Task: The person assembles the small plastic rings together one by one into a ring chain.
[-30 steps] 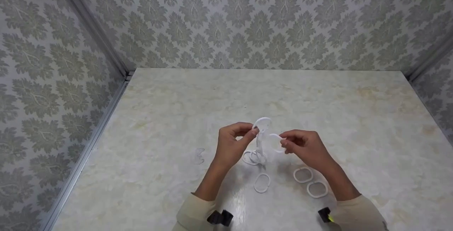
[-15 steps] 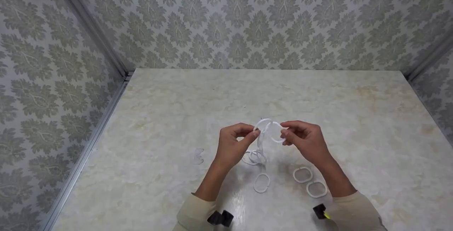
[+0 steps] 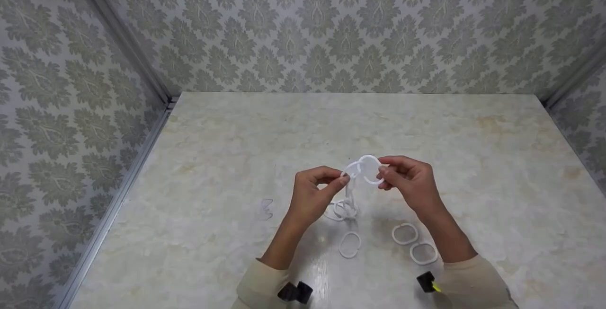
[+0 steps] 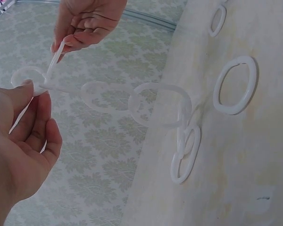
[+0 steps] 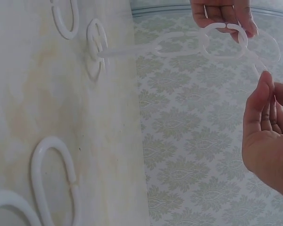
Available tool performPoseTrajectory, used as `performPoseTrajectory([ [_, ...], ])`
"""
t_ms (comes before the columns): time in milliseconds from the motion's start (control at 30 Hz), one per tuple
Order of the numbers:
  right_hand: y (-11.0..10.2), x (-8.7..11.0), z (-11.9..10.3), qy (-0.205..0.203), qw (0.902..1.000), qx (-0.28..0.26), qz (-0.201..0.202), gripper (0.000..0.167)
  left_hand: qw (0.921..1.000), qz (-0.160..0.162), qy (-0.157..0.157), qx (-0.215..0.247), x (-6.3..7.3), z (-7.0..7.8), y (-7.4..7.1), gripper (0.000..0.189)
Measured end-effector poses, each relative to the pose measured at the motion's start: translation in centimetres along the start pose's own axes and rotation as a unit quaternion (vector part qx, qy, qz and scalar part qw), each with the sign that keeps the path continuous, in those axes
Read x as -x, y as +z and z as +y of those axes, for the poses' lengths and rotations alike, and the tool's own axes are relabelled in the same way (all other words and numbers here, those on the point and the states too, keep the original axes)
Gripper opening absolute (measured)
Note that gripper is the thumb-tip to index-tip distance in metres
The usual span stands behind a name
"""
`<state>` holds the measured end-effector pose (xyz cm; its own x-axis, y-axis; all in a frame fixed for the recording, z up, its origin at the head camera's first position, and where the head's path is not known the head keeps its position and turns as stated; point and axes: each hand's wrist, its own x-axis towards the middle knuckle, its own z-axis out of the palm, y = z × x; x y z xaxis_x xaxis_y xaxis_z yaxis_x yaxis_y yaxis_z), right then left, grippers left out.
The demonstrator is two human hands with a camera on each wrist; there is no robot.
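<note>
My left hand [image 3: 311, 198] pinches a white plastic split ring [image 3: 351, 164] between thumb and fingers, above the table. From it hangs a chain of similar linked rings [image 4: 161, 85], whose lower end lies bunched on the tabletop. My right hand [image 3: 411, 183] pinches another white split ring [image 3: 369, 156] by its right side. The two held rings overlap at their edges; whether one passes through the other I cannot tell. In the right wrist view, fingertips of the right hand [image 5: 269, 134] cover part of its ring.
A loose white ring [image 3: 341, 245] lies below the chain. Two more, a ring [image 3: 394, 234] and a neighbouring ring [image 3: 412, 255], lie near my right forearm. A small clear plastic piece [image 3: 267, 208] sits left of my left hand. Patterned walls [image 3: 293, 30] border the marbled table [image 3: 227, 129].
My right hand has moved up with its ring, from beside the hanging chain to the ring in my left hand, and the two rings now overlap. The left hand stays nearly still.
</note>
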<state>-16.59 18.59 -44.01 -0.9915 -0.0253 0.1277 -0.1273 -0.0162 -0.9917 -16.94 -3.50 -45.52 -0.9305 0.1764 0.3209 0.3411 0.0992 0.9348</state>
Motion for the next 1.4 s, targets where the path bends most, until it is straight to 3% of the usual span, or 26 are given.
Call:
performPoseTrajectory([
  [333, 0.1, -0.1, -0.1, 0.023, 0.9996, -0.011, 0.010, 0.021, 0.9999, -0.004, -0.010, 0.000, 0.1, 0.1, 0.1, 0.011],
  [633, 0.3, -0.2, -0.2, 0.032, 0.9992, -0.024, -0.008, 0.019, 0.9998, -0.008, -0.017, 0.001, 0.2, 0.1, 0.4, 0.012],
  [1400, 0.4, -0.1, -1.2, -0.033, 0.9981, -0.043, -0.030, 0.024, 0.9970, -0.050, -0.053, 0.026, 0.8, -0.8, 0.9, 0.018],
])
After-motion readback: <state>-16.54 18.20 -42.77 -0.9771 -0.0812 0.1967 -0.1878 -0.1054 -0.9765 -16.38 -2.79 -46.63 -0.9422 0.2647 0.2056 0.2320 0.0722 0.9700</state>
